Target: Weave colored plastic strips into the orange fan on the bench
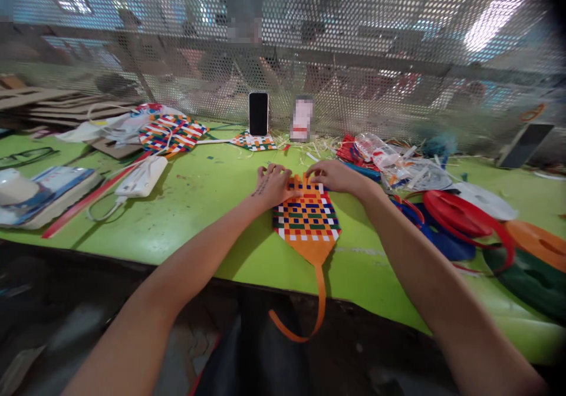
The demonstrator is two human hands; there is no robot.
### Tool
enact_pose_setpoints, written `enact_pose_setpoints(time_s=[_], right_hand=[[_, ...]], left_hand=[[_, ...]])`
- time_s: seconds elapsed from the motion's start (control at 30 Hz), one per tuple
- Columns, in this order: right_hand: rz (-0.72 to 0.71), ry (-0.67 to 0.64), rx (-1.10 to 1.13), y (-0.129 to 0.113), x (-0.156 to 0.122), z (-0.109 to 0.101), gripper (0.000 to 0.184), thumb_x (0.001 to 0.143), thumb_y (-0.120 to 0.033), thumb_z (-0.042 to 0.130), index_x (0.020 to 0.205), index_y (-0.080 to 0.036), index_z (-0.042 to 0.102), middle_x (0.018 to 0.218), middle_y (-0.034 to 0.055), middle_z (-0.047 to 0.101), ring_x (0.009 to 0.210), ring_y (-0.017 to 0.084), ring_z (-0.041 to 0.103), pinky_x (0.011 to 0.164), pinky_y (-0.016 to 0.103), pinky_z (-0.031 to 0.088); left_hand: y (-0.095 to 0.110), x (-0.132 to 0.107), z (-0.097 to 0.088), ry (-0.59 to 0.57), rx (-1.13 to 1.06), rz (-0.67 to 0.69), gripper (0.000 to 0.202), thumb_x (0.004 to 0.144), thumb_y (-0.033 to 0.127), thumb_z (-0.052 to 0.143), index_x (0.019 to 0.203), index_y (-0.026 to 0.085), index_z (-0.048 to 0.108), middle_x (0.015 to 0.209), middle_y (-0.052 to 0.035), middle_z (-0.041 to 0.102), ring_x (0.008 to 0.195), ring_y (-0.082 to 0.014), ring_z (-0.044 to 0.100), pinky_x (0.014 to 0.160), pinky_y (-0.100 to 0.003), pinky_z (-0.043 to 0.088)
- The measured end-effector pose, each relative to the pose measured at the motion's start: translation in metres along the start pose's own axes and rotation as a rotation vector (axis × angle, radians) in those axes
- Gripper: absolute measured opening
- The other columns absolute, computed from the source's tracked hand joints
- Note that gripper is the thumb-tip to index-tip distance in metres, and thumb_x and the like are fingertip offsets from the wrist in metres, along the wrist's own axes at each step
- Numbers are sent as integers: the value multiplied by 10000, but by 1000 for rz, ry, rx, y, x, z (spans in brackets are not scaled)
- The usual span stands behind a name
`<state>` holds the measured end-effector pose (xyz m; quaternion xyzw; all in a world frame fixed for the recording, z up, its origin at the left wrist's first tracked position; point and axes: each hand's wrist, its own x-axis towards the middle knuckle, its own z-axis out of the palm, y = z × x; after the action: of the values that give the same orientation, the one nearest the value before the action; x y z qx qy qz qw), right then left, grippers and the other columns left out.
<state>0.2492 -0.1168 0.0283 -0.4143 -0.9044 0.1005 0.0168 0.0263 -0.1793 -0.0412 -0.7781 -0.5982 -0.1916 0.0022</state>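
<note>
A woven mat of orange, blue, green, red and white strips (307, 216) lies on the green table (198, 207), its pointed end towards me. An orange strip loop (309, 319) hangs from that point over the table's near edge. My left hand (273, 185) rests on the mat's far left corner with fingers bent and pressed down on the strips. My right hand (333, 176) presses the far right corner, its fingertips pinched at the orange strip ends. Both hands touch the weave's far edge.
Rolls of red, blue, orange and green strip (460, 216) lie at the right. Finished woven pieces (172, 132) and a white power bank (141, 178) are at the left. A phone (259, 113) leans on the perforated metal screen (354, 60). A box (48, 192) sits far left.
</note>
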Motion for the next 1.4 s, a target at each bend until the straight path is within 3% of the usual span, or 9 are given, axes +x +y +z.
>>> enact_pose_setpoints(time_s=[0.13,0.33,0.53,0.63,0.73,0.9,1.13,1.4], right_hand=[[-134,-153,-24,-25,4,15,517,919,-31,551,1309,-227,828,1276,107,804,1086,235,733,898,263,481],[-83,-220,-89,-31,3,19,515,883,-8,537,1278,-164,828,1241,138,812,1030,233,735,805,255,453],[-53,-219,-33,-34,1,15,522,841,12,521,1217,-177,830,1257,120,808,1024,233,728,767,253,443],[-36,-235,-33,-35,0,14,462,847,-12,524,1160,-164,828,1133,117,828,900,220,715,709,268,419],[-38,-237,7,-35,0,14,441,849,-32,528,1146,-161,827,1139,115,827,881,212,709,716,268,422],[-47,-233,29,-32,0,14,458,824,-25,532,1152,-152,825,1124,113,829,872,209,711,703,265,420],[-63,-247,83,-16,5,20,493,881,-90,550,1286,-191,813,1221,88,825,911,214,736,716,253,449],[-59,-239,93,-16,4,20,475,882,-119,559,1268,-216,818,1238,86,824,951,227,753,752,257,479]], left_hand=[[0,1,-2,-16,4,-24,469,918,658,765,1156,256,741,1432,-147,668,1376,-377,499,1112,-558,307],[2,2,-5,-34,-48,-41,428,910,602,792,1125,236,734,1400,-139,680,1340,-371,513,1070,-536,334],[8,1,-8,10,-110,-39,225,909,288,756,1125,251,704,1389,-100,682,1336,-343,512,1060,-535,346],[9,2,-9,48,-130,-42,173,875,151,674,1012,249,713,1330,-89,707,1304,-329,534,1053,-531,354],[9,3,-10,105,-128,-21,200,893,93,579,913,238,715,1284,-84,727,1297,-310,543,1085,-538,333],[8,3,-11,122,-112,23,213,907,91,563,914,229,725,1383,-75,694,1348,-300,514,1103,-534,319],[7,4,-10,70,-193,-55,196,920,90,562,949,240,685,1218,-87,726,1230,-301,581,987,-483,397],[13,2,-19,98,-197,-71,212,934,81,544,983,240,676,1279,-90,700,1290,-306,556,1010,-481,427]])
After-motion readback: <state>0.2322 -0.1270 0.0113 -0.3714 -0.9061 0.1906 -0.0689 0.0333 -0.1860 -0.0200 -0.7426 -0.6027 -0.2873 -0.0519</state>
